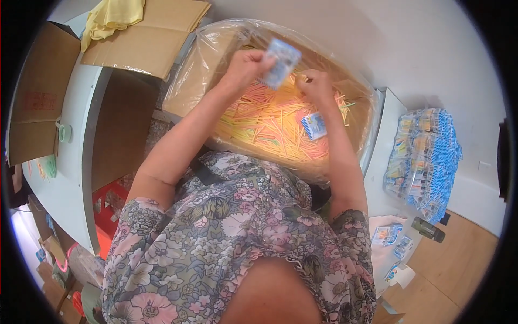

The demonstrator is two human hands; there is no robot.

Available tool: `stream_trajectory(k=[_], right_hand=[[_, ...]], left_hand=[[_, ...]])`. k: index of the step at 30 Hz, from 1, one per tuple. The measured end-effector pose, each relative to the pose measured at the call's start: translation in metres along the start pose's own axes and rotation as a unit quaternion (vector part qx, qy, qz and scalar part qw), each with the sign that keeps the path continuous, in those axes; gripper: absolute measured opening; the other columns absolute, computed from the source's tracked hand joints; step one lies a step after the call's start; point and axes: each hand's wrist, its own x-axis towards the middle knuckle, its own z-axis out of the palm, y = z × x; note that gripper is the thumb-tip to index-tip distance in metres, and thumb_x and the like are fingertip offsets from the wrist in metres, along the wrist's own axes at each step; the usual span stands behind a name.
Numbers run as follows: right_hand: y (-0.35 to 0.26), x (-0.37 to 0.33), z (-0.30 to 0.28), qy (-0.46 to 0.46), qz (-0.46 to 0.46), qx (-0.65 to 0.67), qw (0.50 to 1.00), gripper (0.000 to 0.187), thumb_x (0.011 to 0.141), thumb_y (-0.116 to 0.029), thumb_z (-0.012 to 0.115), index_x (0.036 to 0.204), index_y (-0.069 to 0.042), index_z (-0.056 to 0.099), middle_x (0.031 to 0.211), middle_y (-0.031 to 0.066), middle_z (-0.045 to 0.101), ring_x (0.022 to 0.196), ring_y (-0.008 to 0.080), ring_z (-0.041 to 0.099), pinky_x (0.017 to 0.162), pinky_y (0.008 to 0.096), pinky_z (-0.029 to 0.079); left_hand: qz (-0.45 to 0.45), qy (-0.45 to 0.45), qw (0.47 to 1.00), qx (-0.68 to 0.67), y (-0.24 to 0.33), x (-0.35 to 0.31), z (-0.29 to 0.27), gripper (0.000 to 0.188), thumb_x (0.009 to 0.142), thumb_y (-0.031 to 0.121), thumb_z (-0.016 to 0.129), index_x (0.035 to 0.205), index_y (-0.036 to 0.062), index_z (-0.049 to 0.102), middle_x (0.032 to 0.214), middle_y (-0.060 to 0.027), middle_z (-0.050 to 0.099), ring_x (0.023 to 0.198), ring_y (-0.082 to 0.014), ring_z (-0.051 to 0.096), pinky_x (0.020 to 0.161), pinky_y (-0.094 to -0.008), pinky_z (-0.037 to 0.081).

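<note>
Pale wall (345,27), bagged packets (429,162) beside carton (183,97)

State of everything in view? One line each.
Left hand: closed on blue packet
Blue packet: held up, blurred
Right hand: curled, grip unclear
Cardboard box: open, lined with clear plastic
Pink and yellow sticks: loose, jumbled in box
Second packet: lying on sticks
Yellow cloth: draped over cardboard flap
Packet pile: stacked at right

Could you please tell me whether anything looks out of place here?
One small blue-and-white packet lies on the thin pink-and-yellow sticks inside the plastic-lined cardboard box; it looks stray, since many blue-edged packets sit massed together at right. I see no clear spill.
</note>
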Motion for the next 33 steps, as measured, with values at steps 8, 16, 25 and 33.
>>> stream_trajectory(k=[8, 16, 25, 33], right_hand=[[-0.041, -0.014, -0.004, -0.077, 0.048, 0.218, 0.972, 0.008, 0.076, -0.009, 0.059, 0.075, -0.004, 0.065, 0.067, -0.0008, 0.059, 0.061, 0.0073, 0.053, 0.051, 0.0268, 0.042], [-0.009, -0.040, 0.014, 0.068, 0.021, 0.234, 0.970, 0.016, 0.087, -0.010, 0.050, 0.072, -0.005, 0.046, 0.067, -0.0001, 0.038, 0.066, 0.0092, 0.039, 0.057, 0.0269, 0.035], [-0.078, -0.024, 0.014, 0.165, -0.091, -0.169, 0.968, 0.031, 0.086, -0.031, 0.057, 0.078, -0.002, 0.066, 0.064, 0.0104, 0.063, 0.060, 0.0270, 0.059, 0.058, 0.0441, 0.046], [-0.042, -0.042, 0.037, 0.134, 0.090, 0.237, 0.958, 0.021, 0.078, -0.017, 0.067, 0.082, 0.003, 0.061, 0.078, 0.0077, 0.061, 0.072, 0.0189, 0.053, 0.066, 0.0335, 0.045]], left_hand=[[0.009, -0.313, 0.933, 0.178, -0.007, -0.017, -0.011, 0.019, 0.079, 0.020, 0.068, 0.083, 0.0012, 0.068, 0.075, 0.0006, 0.062, 0.073, -0.0074, 0.053, 0.065, -0.0277, 0.045], [0.291, -0.245, 0.885, 0.268, -0.071, -0.007, 0.031, 0.019, 0.070, 0.015, 0.063, 0.060, 0.0002, 0.056, 0.051, -0.0080, 0.051, 0.047, -0.0154, 0.045, 0.046, -0.0334, 0.035], [0.370, -0.175, 0.873, 0.264, -0.084, 0.014, 0.019, 0.014, 0.060, 0.009, 0.066, 0.064, -0.0018, 0.059, 0.055, -0.0119, 0.055, 0.049, -0.0213, 0.050, 0.048, -0.0365, 0.038], [0.289, -0.270, 0.894, 0.210, -0.091, 0.008, 0.022, 0.011, 0.063, 0.007, 0.063, 0.066, -0.0025, 0.059, 0.055, -0.0093, 0.055, 0.053, -0.0156, 0.051, 0.050, -0.0332, 0.040]])
